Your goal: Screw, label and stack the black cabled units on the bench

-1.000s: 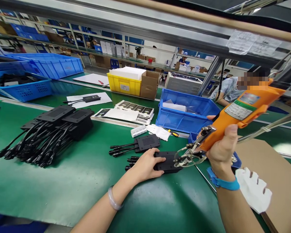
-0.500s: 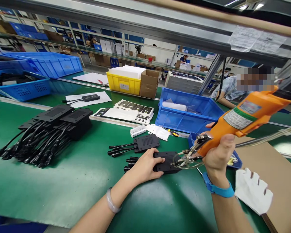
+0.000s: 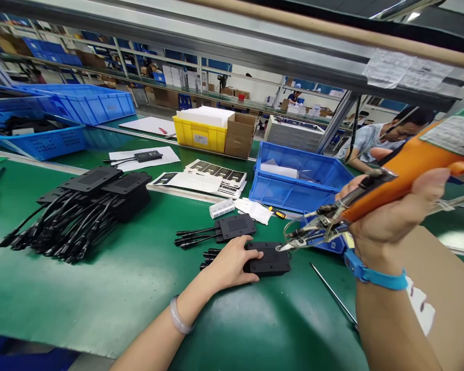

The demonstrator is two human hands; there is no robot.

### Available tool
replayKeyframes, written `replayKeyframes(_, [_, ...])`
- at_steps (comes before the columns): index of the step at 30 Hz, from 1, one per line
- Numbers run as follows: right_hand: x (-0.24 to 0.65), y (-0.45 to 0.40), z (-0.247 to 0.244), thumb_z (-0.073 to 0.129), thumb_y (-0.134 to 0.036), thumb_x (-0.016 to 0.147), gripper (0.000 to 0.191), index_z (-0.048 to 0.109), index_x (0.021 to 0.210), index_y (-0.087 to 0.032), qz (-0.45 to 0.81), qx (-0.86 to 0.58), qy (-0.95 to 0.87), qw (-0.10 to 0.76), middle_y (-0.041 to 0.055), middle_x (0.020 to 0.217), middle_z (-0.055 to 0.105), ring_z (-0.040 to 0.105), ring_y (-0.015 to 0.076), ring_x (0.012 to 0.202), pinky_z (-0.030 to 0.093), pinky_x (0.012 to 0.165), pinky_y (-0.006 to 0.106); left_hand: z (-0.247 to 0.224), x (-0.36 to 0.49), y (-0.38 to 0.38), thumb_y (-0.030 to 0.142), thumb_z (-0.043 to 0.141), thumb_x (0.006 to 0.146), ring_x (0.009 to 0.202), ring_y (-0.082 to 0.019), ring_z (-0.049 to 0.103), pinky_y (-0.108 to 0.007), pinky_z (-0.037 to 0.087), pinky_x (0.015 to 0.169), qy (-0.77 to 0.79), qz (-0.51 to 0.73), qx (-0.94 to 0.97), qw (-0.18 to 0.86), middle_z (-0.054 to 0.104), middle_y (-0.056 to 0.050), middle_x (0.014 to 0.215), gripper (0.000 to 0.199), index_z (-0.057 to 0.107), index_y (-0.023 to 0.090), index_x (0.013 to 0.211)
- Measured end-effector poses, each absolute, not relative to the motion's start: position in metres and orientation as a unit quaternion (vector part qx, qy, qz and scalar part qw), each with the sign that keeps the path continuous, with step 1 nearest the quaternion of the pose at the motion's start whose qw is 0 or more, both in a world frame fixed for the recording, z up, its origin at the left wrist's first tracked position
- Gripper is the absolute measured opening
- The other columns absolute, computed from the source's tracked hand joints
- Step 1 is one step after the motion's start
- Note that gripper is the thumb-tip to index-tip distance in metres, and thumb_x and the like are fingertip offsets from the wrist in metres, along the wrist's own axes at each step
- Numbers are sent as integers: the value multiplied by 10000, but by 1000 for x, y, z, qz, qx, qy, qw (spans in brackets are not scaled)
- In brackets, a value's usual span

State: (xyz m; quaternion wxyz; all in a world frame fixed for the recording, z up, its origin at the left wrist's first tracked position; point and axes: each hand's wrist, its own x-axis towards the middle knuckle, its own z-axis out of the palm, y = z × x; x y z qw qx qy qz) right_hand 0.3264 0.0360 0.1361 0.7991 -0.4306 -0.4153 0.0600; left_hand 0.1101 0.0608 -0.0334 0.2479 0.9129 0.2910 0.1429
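My left hand (image 3: 234, 263) grips a flat black plastic box (image 3: 270, 257) on the green bench, with the fingers over its top and the thumb along its near edge. Short black cable ends (image 3: 210, 256) stick out from the box's left side. My right hand (image 3: 394, 211) is wrapped round an orange power screwdriver (image 3: 413, 159), held tilted. Its metal nose (image 3: 292, 246) is at the box's top face, near the right far corner; whether it touches a screw is too small to tell. Just behind lies a second black box (image 3: 235, 226) with cables.
Stacked black boxes with cables (image 3: 90, 201) lie at left. Behind are printed label sheets (image 3: 212, 178), a blue bin (image 3: 294, 193) and a yellow bin (image 3: 201, 135). A long thin screwdriver (image 3: 332, 293) and a white glove (image 3: 421, 304) lie at right. A person (image 3: 386, 134) sits beyond.
The orange screwdriver and my right hand have swung right and tilted lower, uncovering more of the box's right end. My left hand stays on the box.
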Motion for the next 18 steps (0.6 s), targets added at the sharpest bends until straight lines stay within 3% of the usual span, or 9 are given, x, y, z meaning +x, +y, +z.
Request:
replayKeyframes(4, [325, 51, 120, 463, -682, 783, 590, 682, 946, -159, 95, -410, -445, 791, -20, 545, 490, 454, 120, 358, 333, 325, 260, -37, 111, 61, 310, 840, 716, 1172, -357, 594, -477, 488, 1016, 294, 141, 913, 247, 526, -147, 1303, 537, 690, 236, 1226])
replayKeyframes(9, [326, 59, 88, 516, -611, 827, 495, 706, 965, -176, 133, -415, -462, 772, -25, 558, 532, 470, 101, 378, 385, 358, 232, -40, 112, 61, 296, 831, 720, 1181, -361, 582, -468, 488, 1012, 299, 141, 910, 250, 509, -147, 1314, 541, 682, 239, 1237])
replayKeyframes(13, [328, 67, 76, 487, -660, 839, 548, 688, 968, -167, 104, -414, -462, 777, -35, 532, 525, 464, 103, 371, 372, 336, 221, -36, 111, 61, 299, 824, 735, 1202, -360, 566, -463, 476, 1018, 305, 119, 910, 256, 489, -137, 1331, 529, 667, 255, 1239])
replayKeyframes(18, [325, 68, 72, 457, -666, 875, 536, 651, 859, -166, 104, -427, -474, 763, -31, 521, 525, 464, 98, 371, 370, 345, 212, -31, 112, 59, 271, 872, 684, 1088, -355, 615, -457, 517, 909, 313, 59, 915, 247, 487, -143, 1322, 701, 558, 275, 1310])
